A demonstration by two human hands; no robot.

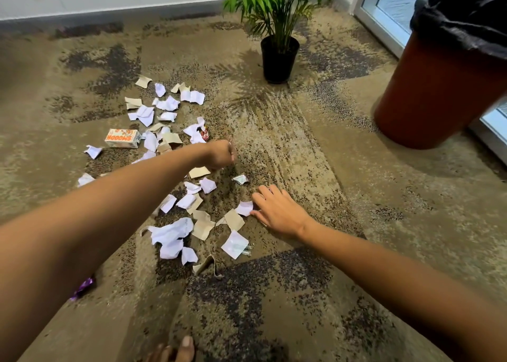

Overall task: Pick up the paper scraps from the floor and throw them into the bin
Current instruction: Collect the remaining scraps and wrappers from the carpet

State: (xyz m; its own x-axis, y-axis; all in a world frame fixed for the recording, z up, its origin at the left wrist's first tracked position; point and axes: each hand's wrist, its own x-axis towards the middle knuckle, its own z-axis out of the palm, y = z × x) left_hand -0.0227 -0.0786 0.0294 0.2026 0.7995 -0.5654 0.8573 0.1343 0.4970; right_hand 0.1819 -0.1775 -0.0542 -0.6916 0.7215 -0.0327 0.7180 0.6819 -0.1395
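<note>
Several white and tan paper scraps point(171, 232) lie strewn over the carpet, from centre-left toward the middle. My left hand point(220, 154) is curled into a fist just above a tan scrap point(199, 172); a sliver of white pokes out at the top of the fist. My right hand point(277, 211) lies low over the carpet with its fingers spread, and the fingertips touch a small white scrap point(245, 207). The red-brown bin point(439, 93) with a black liner point(466, 13) stands at the far right, about an arm's length beyond my right hand.
A potted palm point(279, 60) stands at the back centre. A small carton point(123, 139) lies left among the scraps, with a red wrapper point(204, 134) and a foil bit point(241, 178) nearby. A purple wrapper point(83, 287) is under my left forearm. A glass door point(389, 8) runs behind the bin.
</note>
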